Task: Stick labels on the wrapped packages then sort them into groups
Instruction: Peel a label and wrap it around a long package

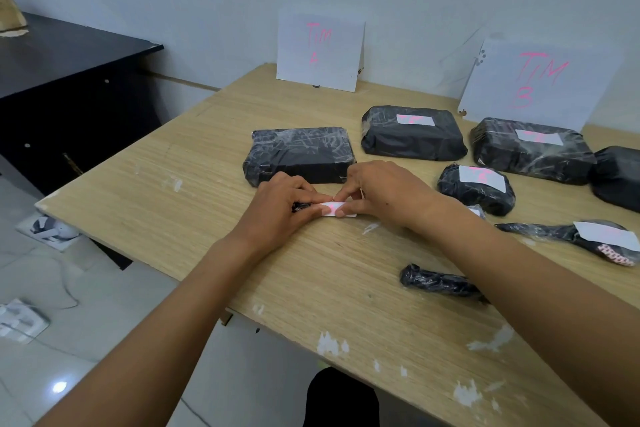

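Observation:
My left hand [282, 206] and my right hand [375, 189] meet over a small black wrapped package [300, 207], mostly hidden under my fingers. Both hands press a white label [334, 210] with pink writing onto it. Just behind lies a large black package [299, 154] with no label showing. To the right, labelled black packages: a large one [412, 133], another large one [533, 151], a rounded one [476, 189] and a long thin one [595, 241]. A small unlabelled black bundle [438, 282] lies near my right forearm.
Two white signs lean on the wall: "TIM A" [320, 48] at centre, "TIM B" [538, 83] at right. Another black package [620, 177] sits at the right edge. The wooden table [194, 191] ends at left; a black cabinet [69, 87] stands beyond.

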